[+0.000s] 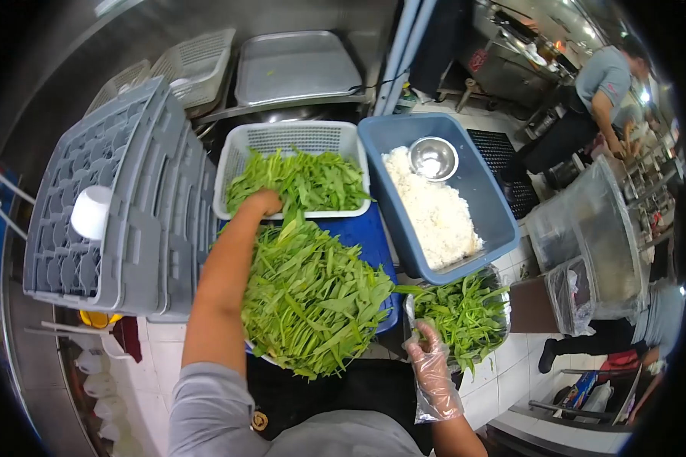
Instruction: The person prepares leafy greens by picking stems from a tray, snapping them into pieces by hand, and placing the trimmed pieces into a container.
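Observation:
My bare left hand [265, 202] reaches into the front of a white perforated basket [357, 212] of leafy greens [312, 175]; its fingers are hidden among leaves. Just below the basket is a large heap of cut leafy greens [316, 293], with long stems and narrow leaves. My right hand [432, 365] wears a clear plastic glove, and its bent fingers close on the near left edge of a plastic-lined tub [504, 308]. More leafy greens [461, 316] fill this tub.
A blue-grey tub [484, 194] holds white rice [431, 209] and a metal bowl [434, 159]. Stacked grey dish racks [141, 206] carry a white cup [91, 212] at left. A metal tray [297, 68] lies behind. A co-worker [598, 87] stands at far right.

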Available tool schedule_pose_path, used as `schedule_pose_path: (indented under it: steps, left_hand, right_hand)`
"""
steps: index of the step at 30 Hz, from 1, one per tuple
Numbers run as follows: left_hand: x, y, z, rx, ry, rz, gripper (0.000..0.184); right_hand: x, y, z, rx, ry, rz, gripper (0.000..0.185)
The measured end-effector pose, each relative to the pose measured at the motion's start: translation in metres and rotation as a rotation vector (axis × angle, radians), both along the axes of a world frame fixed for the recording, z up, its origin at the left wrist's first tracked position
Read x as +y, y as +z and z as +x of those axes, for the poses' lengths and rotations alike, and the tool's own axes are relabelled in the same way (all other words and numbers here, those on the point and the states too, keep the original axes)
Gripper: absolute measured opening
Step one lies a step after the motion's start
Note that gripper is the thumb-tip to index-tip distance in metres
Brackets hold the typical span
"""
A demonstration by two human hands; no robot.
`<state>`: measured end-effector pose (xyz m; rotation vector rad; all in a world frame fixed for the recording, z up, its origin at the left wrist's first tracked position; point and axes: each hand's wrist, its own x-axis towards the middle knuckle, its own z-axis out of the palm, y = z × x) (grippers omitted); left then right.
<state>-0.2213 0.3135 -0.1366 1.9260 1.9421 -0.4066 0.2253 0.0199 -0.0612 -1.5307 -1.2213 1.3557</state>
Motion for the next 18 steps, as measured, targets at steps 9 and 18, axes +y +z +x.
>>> schedule_pose_path:
  steps: [9, 18]
  left_hand:
    - [0.002, 0.118, 0.061, 0.015, 0.220, 0.538, 0.053]
    - [0.055, 0.000, 0.135, -0.160, -0.013, -0.123, 0.068]
  right_hand:
    - [0.012, 0.015, 0.002, -0.225, 0.181, 0.074, 0.045]
    - [0.002, -0.005, 0.022, -0.307, 0.237, 0.134, 0.044]
